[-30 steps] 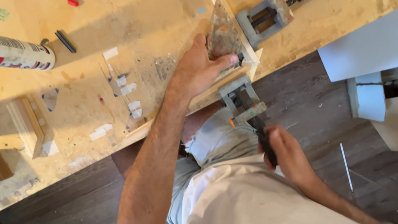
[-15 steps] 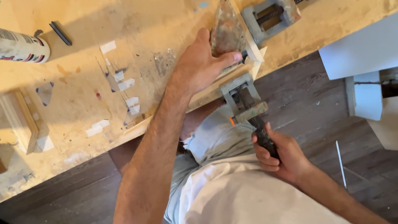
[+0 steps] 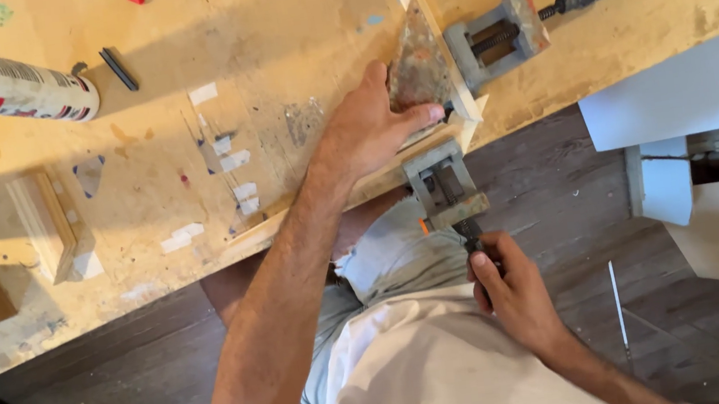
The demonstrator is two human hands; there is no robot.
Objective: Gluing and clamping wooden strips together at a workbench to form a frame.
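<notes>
Head view: left hand (image 3: 369, 128) lies spread, pressing the triangular block (image 3: 418, 71) onto the wood strips' corner, centre top. Right hand (image 3: 507, 289) is wrapped tight round the clamp (image 3: 444, 187) handle at the bench (image 3: 268, 49) edge. I'd keep that block flat and tighten slowly.

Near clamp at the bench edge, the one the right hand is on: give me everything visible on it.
The near clamp is a grey metal screw clamp, worn and paint-stained, with an orange bit by its lower jaw. It grips the corner of the pale wooden strips at the workbench edge, its screw pointing down toward the person. The right hand wraps its dark handle. The left hand presses on the strips just above it.
</notes>
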